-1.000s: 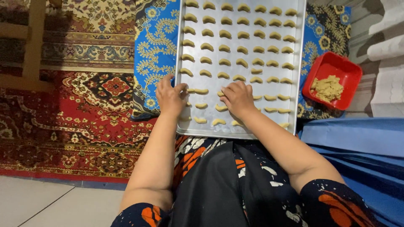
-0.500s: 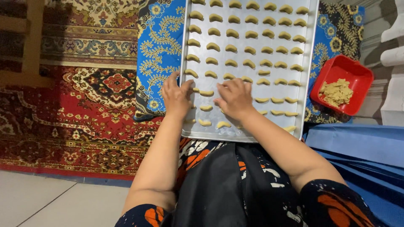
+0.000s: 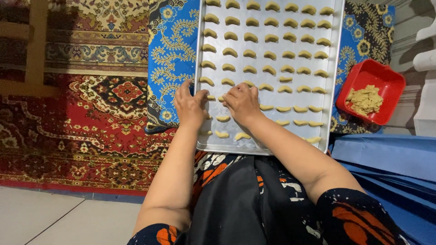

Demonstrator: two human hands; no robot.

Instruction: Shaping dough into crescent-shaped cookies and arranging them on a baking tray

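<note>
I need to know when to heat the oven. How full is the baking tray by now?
Done: crescent dough pieces fill most of the baking tray. In hand: left hand and right hand set pieces in the near rows. Left: bare spots near the front edge, dough in the red tub.

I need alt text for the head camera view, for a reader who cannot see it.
Two bare hands, the left hand and right hand, rest side by side on a metal baking tray lined with rows of small crescent-shaped dough pieces. The tray lies on a blue patterned cloth over a red carpet; a red container of dough stands to its right.
</note>
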